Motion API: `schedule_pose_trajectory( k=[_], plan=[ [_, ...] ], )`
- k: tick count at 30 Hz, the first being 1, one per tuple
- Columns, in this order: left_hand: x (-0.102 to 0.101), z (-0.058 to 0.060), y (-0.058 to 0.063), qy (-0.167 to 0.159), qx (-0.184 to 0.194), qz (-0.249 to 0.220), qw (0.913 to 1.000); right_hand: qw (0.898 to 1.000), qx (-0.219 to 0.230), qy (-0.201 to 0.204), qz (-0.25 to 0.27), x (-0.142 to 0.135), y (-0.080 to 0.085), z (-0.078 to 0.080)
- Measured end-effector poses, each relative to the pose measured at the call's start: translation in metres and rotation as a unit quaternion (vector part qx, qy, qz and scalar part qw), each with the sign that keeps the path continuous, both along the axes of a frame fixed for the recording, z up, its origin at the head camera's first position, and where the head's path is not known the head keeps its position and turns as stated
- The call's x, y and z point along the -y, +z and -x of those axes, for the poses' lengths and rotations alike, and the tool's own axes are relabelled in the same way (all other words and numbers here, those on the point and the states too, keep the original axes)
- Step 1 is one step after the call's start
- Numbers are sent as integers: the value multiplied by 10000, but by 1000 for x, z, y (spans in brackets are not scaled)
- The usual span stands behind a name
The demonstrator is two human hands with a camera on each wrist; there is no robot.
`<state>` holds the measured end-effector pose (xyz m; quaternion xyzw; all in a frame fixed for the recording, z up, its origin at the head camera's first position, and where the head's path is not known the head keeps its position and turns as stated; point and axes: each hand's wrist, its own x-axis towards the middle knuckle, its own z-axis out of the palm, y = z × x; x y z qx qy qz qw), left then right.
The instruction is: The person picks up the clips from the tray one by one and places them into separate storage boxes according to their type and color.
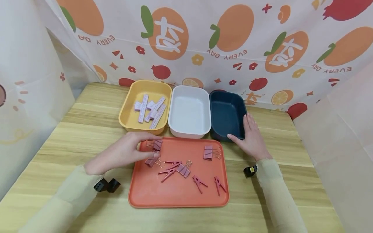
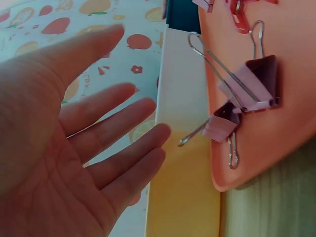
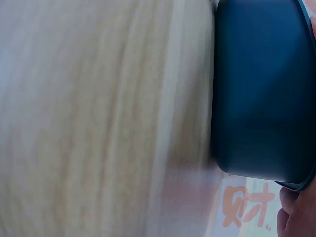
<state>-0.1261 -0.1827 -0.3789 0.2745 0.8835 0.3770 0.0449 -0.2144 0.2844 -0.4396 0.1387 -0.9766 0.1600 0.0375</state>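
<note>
My left hand (image 1: 125, 150) hovers over the back left corner of the orange tray (image 1: 175, 194), thumb and fingers spread. Beneath it lie two pinkish-purple binder clips (image 1: 157, 145) (image 2: 252, 86) with wire handles; in the left wrist view the fingers are apart from them. Two more binder clips (image 1: 184, 170) (image 1: 208, 152) lie mid-tray and at the back right. Several red clothespins (image 1: 199, 183) are on the tray too. My right hand (image 1: 254, 139) rests at the front right corner of the dark blue bin (image 1: 227, 129), thumb by its front rim and fingers along its right side.
Behind the tray stand a yellow bin (image 1: 126, 119) holding several lilac ruler-patterned clips (image 1: 143, 109), a white bin (image 1: 189, 111) and the dark blue bin, side by side. A fruit-print curtain (image 1: 198, 35) hangs behind. Everything stands on a wood-grain table (image 1: 96, 119).
</note>
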Motion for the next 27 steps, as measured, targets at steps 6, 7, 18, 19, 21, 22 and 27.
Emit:
schedule_pose_trajectory(
  k=[6, 7, 18, 19, 21, 22, 27],
  plan=[
    [2, -2, -6, -272, 384, 290, 9985, 10000, 21, 13, -17, -1, 0, 1],
    [2, -2, -7, -311, 375, 337, 9982, 10000, 25, 11, -19, -1, -1, 1],
    [5, -2, -26, -492, 303, 577, 9967, 10000, 16, -7, -8, 0, 0, 1],
    [5, -2, -27, -488, 323, 619, 9964, 10000, 20, -8, -12, 0, 0, 1],
    [5, -2, -30, -503, 354, 708, 9956, 10000, 35, -12, -19, 1, 1, 0],
    [6, -2, -31, -522, 378, 744, 9951, 10000, 43, -16, -21, 1, 1, 0],
    [7, -2, -32, -573, 440, 917, 9932, 10000, 36, -13, -27, 1, 2, -1]
  ],
)
